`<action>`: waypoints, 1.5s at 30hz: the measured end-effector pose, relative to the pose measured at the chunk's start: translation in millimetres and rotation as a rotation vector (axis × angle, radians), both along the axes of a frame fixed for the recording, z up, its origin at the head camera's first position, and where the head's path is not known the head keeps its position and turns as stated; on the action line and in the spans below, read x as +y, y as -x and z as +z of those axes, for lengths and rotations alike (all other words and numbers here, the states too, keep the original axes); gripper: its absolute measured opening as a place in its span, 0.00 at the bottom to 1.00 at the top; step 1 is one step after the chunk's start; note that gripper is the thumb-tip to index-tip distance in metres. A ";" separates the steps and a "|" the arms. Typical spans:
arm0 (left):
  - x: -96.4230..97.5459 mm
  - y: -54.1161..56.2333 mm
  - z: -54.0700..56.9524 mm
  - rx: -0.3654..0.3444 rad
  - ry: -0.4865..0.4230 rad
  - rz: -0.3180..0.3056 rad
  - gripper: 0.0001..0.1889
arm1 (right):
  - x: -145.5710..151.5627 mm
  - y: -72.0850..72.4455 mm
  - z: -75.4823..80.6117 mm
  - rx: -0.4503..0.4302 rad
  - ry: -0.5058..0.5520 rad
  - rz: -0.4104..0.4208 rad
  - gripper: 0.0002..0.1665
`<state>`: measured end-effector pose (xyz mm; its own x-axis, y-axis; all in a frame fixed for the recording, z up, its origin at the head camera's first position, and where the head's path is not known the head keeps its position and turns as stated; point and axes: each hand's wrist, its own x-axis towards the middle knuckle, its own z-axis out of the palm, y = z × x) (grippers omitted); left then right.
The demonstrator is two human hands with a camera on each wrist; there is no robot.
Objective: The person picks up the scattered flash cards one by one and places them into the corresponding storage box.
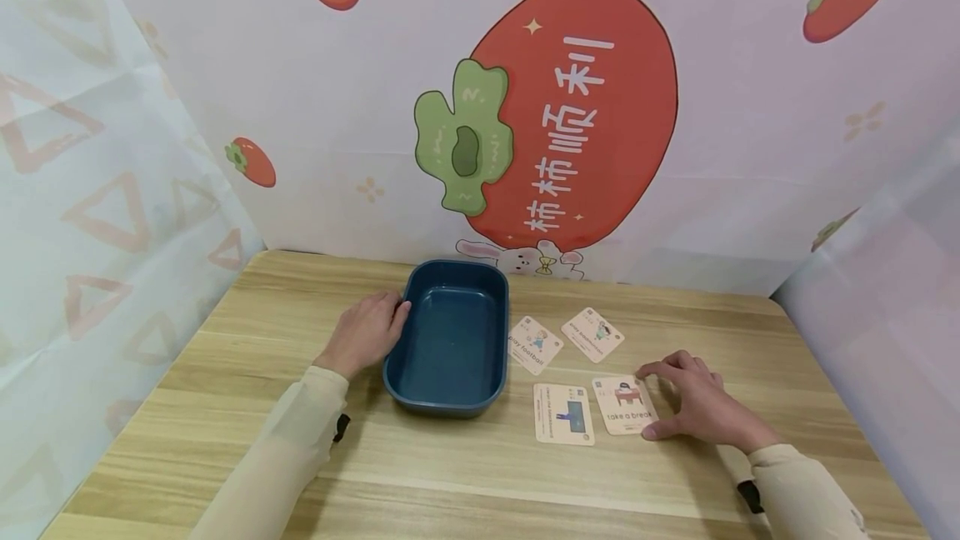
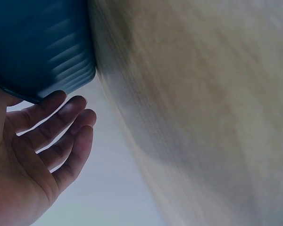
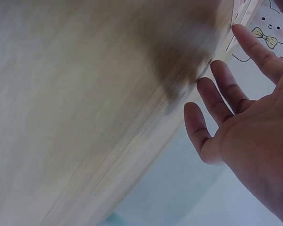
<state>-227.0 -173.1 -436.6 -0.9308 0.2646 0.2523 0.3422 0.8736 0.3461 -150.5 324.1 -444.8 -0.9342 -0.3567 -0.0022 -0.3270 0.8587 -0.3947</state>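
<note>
A deep blue rectangular plastic bin (image 1: 447,402) stands on the wooden table. My left hand (image 1: 367,332) holds its left rim, thumb over the edge; in the left wrist view the loosely bent fingers (image 2: 75,106) are by the ribbed outer wall. To the right, my right hand (image 1: 705,402) spans the right side of the "take a break" picture card (image 1: 622,402), index fingertip at the upper corner and thumb at the lower one. That card lies flat. Beside it are the blackboard card (image 1: 551,415), the "play football" card (image 1: 534,347) and another picture card (image 1: 592,336).
The wooden table (image 1: 450,482) meets a backdrop (image 1: 337,107) printed with persimmons at its back edge. Patterned sheets hang to the left (image 1: 112,273) and right (image 1: 892,298). In the head view, dark bands show at both wrists.
</note>
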 end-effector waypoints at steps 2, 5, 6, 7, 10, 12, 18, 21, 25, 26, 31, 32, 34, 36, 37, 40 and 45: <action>0.2 0.0 0.0 -0.002 -0.001 0.003 0.15 | -0.1 0.7 -0.5 -0.008 0.006 -0.003 0.45; 0.5 0.3 0.0 -0.007 0.000 0.006 0.15 | 1.2 2.8 -3.2 -0.016 0.008 -0.016 0.47; 0.5 0.4 0.0 -0.008 0.001 0.006 0.15 | 1.7 3.6 -4.1 -0.017 0.005 -0.021 0.48; 0.5 0.5 0.0 -0.007 0.003 0.006 0.15 | 2.0 4.4 -5.1 -0.018 0.002 -0.029 0.49; 0.3 0.5 0.0 -0.001 0.009 0.005 0.15 | 0.9 5.7 -5.5 -0.010 0.008 -0.048 0.49; 0.2 0.3 0.2 0.008 0.014 0.004 0.15 | -0.9 5.7 -4.1 -0.006 0.022 -0.061 0.48; 0.1 -0.8 1.6 0.032 0.028 0.010 0.15 | -5.5 4.9 3.2 -0.029 0.060 -0.104 0.44; 0.3 -1.0 2.2 0.036 0.033 0.017 0.15 | -5.9 4.6 7.4 -0.042 0.064 -0.113 0.44; 0.5 -1.2 2.5 0.030 0.036 0.020 0.14 | -6.0 4.1 12.0 -0.052 0.060 -0.111 0.45; 0.5 -1.2 2.5 0.027 0.035 0.020 0.14 | -6.0 4.0 12.6 -0.055 0.059 -0.112 0.45; 0.6 -0.8 1.8 0.013 0.032 0.021 0.14 | -5.2 4.2 13.5 -0.062 0.042 -0.112 0.44; 0.5 -0.6 1.6 0.009 0.031 0.022 0.14 | -5.1 4.2 13.7 -0.063 0.038 -0.113 0.43; 0.4 -0.4 1.4 0.004 0.028 0.022 0.14 | -4.9 4.0 14.5 -0.068 0.036 -0.118 0.42; 0.6 -0.5 1.4 0.001 0.025 0.023 0.14 | -5.2 3.4 16.2 -0.078 0.037 -0.122 0.41; 0.7 -0.6 1.4 0.000 0.023 0.023 0.14 | -5.4 2.8 17.5 -0.082 0.040 -0.122 0.40; 1.1 -1.4 1.9 0.008 0.020 0.020 0.15 | -6.6 1.1 22.0 -0.104 0.062 -0.116 0.37; 1.0 -2.4 1.6 0.026 0.020 0.011 0.15 | -8.3 -0.5 27.4 -0.145 0.124 -0.083 0.32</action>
<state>-224.6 -172.1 -435.0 -0.9270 0.2594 0.2709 0.3408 0.8840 0.3198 -150.0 315.8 -417.4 -0.9534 -0.2848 -0.0995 -0.1895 0.8220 -0.5370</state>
